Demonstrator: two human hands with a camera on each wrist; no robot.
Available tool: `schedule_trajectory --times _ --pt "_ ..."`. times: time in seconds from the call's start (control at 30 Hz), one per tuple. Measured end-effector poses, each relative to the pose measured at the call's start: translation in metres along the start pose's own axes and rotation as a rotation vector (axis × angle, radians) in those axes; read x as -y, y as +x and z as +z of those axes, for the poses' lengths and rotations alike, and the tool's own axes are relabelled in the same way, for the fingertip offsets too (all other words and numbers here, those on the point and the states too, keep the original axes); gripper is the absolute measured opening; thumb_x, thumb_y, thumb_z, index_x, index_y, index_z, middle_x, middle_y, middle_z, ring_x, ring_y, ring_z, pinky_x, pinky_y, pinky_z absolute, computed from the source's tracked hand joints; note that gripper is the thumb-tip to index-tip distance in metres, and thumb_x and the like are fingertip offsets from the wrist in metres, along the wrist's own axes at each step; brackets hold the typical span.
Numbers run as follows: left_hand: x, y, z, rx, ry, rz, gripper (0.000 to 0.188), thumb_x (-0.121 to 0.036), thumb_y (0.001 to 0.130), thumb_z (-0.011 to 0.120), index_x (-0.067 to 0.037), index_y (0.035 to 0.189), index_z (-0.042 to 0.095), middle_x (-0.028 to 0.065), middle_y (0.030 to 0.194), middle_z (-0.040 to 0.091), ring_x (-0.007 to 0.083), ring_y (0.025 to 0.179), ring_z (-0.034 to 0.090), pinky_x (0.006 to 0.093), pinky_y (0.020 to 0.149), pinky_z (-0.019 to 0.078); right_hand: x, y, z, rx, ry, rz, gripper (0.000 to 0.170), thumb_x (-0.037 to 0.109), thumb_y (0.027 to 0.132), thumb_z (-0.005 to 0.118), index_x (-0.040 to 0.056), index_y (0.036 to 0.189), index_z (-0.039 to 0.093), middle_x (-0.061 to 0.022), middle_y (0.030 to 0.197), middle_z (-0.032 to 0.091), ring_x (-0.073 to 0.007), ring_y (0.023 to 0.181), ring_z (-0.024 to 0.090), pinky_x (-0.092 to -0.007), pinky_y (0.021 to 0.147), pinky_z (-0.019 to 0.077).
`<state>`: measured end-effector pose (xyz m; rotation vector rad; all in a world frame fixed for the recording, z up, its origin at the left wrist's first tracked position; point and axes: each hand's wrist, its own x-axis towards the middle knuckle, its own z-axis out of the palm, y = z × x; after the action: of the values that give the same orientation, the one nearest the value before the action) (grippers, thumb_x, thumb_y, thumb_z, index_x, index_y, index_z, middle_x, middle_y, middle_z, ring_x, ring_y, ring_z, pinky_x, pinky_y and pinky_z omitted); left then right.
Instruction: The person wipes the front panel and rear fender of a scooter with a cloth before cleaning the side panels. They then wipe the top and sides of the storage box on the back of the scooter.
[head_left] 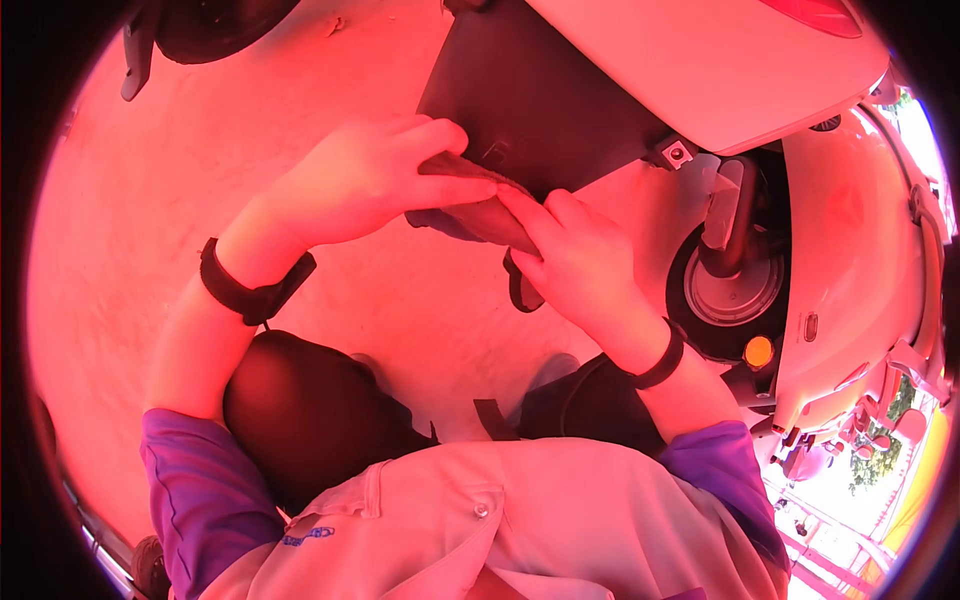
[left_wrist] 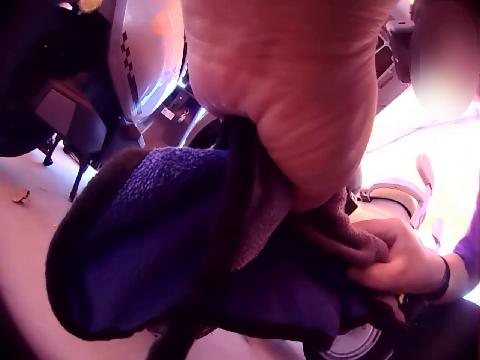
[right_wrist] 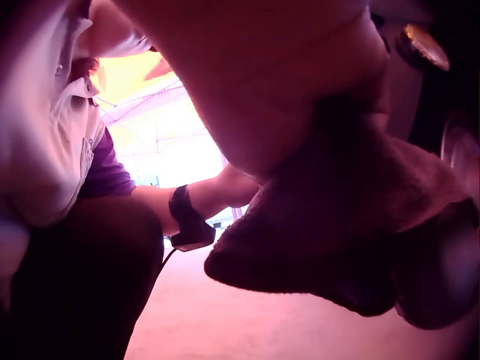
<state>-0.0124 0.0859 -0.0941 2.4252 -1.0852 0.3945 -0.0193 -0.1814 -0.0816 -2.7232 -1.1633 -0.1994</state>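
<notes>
Between both hands, in the head view, a folded fuzzy cloth with dark edging is held up in front of the body. My left hand grips its left end, thumb along the top. The right hand pinches the other end, its fingertips meeting the left thumb. From the left wrist, the cloth hangs in wide folds below the palm, purple-blue with a terry-like patch and a dark band. In the right wrist view the cloth is mostly in shadow, and the palm hides the right fingertips.
A parked scooter's pale body stands at the right, with a wheel and an orange lamp. Beyond the hands is a dark flap under a pale rear panel. Another wheel is at the upper left.
</notes>
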Motion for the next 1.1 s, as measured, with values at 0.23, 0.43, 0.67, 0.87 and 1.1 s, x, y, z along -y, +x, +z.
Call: schedule_trajectory --times 0.23,0.43,0.67,0.87,1.1 --pt "0.001 0.0 0.005 0.002 0.063 -0.073 0.039 -0.005 0.073 0.072 -0.019 0.109 0.074 0.0052 0.098 0.056 0.0263 0.082 0.06 0.0366 0.068 0.0531 -0.009 0.002 0.004 -0.021 0.028 -0.103 0.079 0.014 0.059 0.081 0.0215 0.135 0.061 -0.0016 0.077 0.048 -0.0195 0.064 0.057 -0.0321 0.056 0.0497" --pt "0.009 -0.006 0.008 -0.007 0.003 -0.092 0.04 -0.004 0.071 0.074 -0.018 0.108 0.074 0.0051 0.099 0.055 0.0262 0.08 0.06 0.037 0.066 0.052 0.007 0.004 0.008 0.029 0.024 -0.016 0.078 0.013 0.065 0.078 0.0206 0.139 0.057 -0.0017 0.076 0.05 -0.0184 0.061 0.057 -0.0317 0.054 0.0487" --pt "0.015 -0.009 0.002 -0.054 -0.055 -0.15 0.041 0.0 0.07 0.073 -0.017 0.107 0.074 0.0043 0.099 0.054 0.0247 0.079 0.059 0.0365 0.064 0.0505 0.021 0.016 0.014 0.031 0.039 0.021 0.073 0.016 0.072 0.075 0.019 0.142 0.053 -0.0026 0.075 0.054 -0.0204 0.062 0.06 -0.0329 0.055 0.0498" --pt "0.003 -0.006 0.009 -0.058 0.03 -0.052 0.041 -0.003 0.069 0.074 -0.013 0.109 0.072 0.0041 0.098 0.054 0.0241 0.073 0.057 0.0361 0.062 0.0495 0.011 0.008 0.005 0.083 0.093 0.09 0.065 0.016 0.076 0.072 0.0237 0.138 0.056 -0.0046 0.076 0.056 -0.0238 0.066 0.062 -0.0356 0.059 0.052" --pt "-0.011 0.002 0.017 0.001 0.021 -0.039 0.038 -0.005 0.073 0.075 -0.012 0.11 0.07 0.0039 0.097 0.055 0.0242 0.076 0.058 0.0361 0.063 0.0503 -0.005 -0.006 -0.005 0.119 0.176 0.136 0.058 0.012 0.078 0.068 0.0243 0.134 0.06 -0.0057 0.08 0.063 -0.0259 0.074 0.067 -0.0365 0.064 0.0543"
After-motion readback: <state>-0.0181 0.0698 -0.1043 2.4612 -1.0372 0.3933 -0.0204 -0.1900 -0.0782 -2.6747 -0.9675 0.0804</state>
